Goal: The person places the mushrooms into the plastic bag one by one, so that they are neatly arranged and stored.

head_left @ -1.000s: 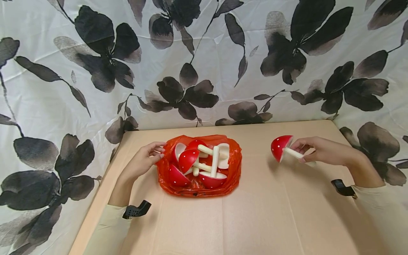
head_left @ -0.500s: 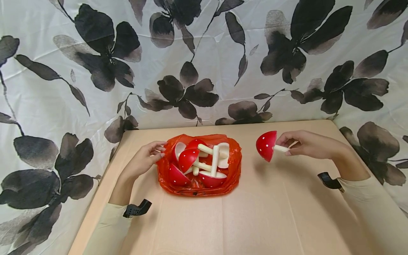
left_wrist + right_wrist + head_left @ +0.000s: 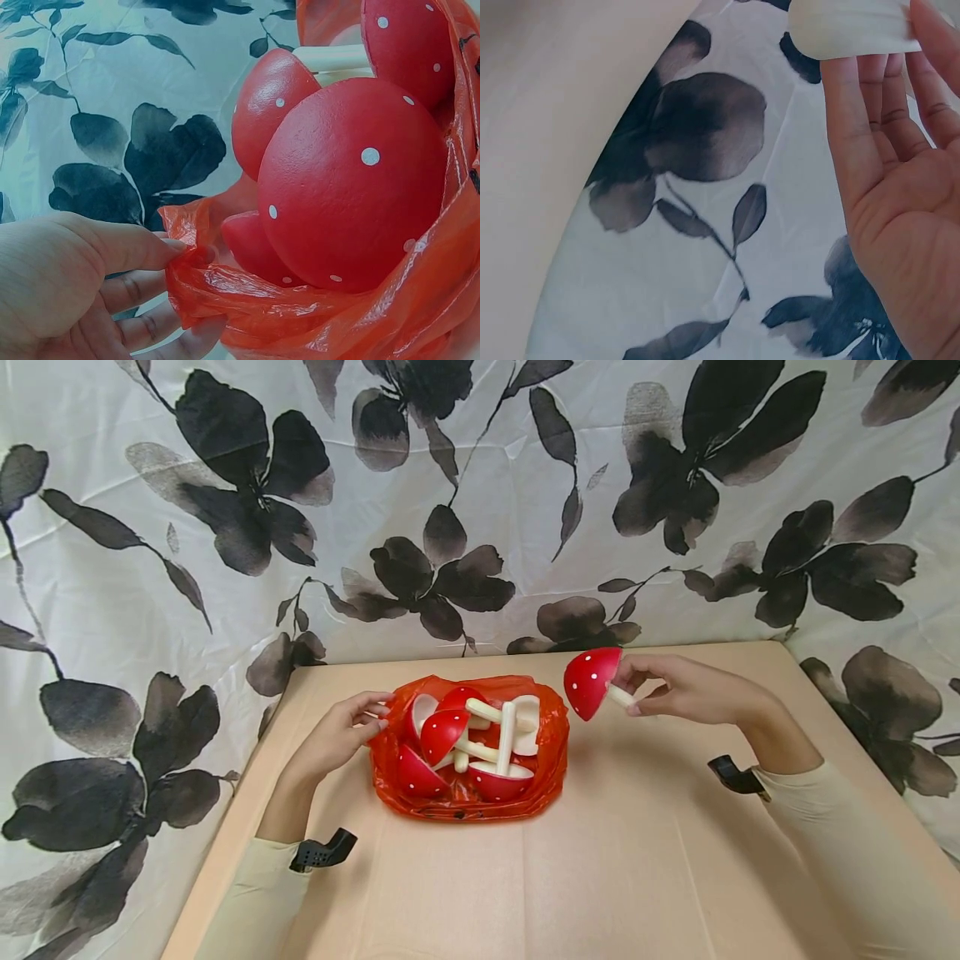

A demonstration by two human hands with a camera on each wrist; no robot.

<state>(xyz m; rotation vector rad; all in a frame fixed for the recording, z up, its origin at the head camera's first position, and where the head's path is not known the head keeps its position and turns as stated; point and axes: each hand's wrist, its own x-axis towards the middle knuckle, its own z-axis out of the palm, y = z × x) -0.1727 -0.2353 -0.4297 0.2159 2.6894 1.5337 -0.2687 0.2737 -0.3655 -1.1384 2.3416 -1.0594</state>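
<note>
In the head view my right hand [image 3: 690, 689] holds a toy mushroom [image 3: 592, 681] by its pale stem. The spotted red cap hangs in the air just off the bag's upper right edge. The right wrist view shows this hand's fingers on the pale stem [image 3: 855, 30], with the cap out of sight. My left hand [image 3: 337, 739] pinches the left rim of a red plastic bag [image 3: 552, 785]. Up close in the left wrist view, the thumb lies over the bag's rim [image 3: 191, 244]. Several mushrooms, such as this one [image 3: 444, 735], lie inside the opened bag, stems pointing various ways.
The bag rests on a light wooden table [image 3: 525, 893]. A white cloth [image 3: 540, 510] with dark flowers hangs behind the table and down its sides. Each forearm wears a black wrist camera, the left one [image 3: 322, 852] near the table's left part.
My right hand has carried its mushroom leftward and slightly upward, from the right side of the table to beside the bag. The left hand, the bag and the mushrooms inside stay put.
</note>
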